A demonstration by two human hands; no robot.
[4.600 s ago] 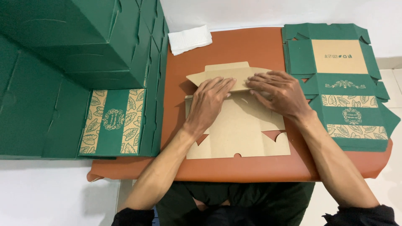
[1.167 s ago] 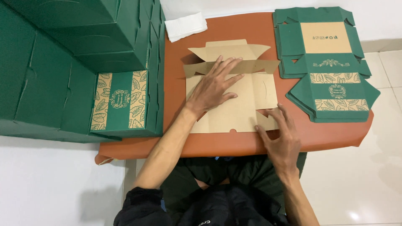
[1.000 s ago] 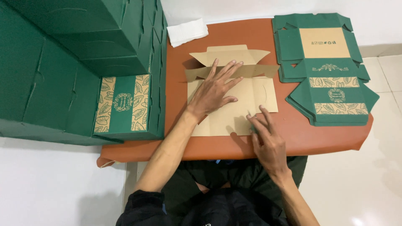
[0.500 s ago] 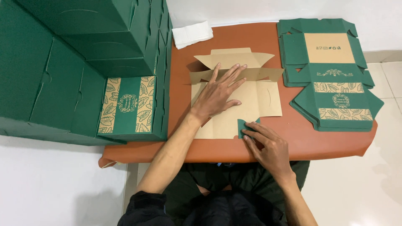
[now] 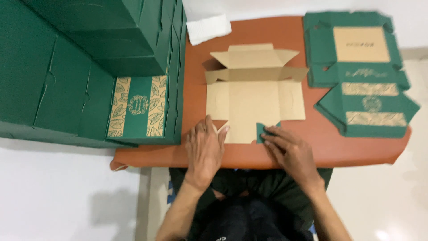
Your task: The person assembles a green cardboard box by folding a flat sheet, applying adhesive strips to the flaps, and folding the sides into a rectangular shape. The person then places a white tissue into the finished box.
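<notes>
One unfolded kraft box blank (image 5: 255, 100) lies on the tabletop (image 5: 285, 35); left hand (image 5: 204, 149) presses its near-left corner, fingers together, while right hand (image 5: 292, 149) fingers clamp one green flap (image 5: 262, 131).

Assembled green boxes (image 5: 89, 67) are stacked at the left, a white cloth (image 5: 208, 28) is laid top centre, and flat green box blanks (image 5: 361, 76) are piled at upper right.

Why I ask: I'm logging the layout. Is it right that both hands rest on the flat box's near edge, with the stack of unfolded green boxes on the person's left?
Not quite. The head view shows both hands, left and right, at the flat box near edge, but the unfolded green boxes lie on the person's right.
</notes>
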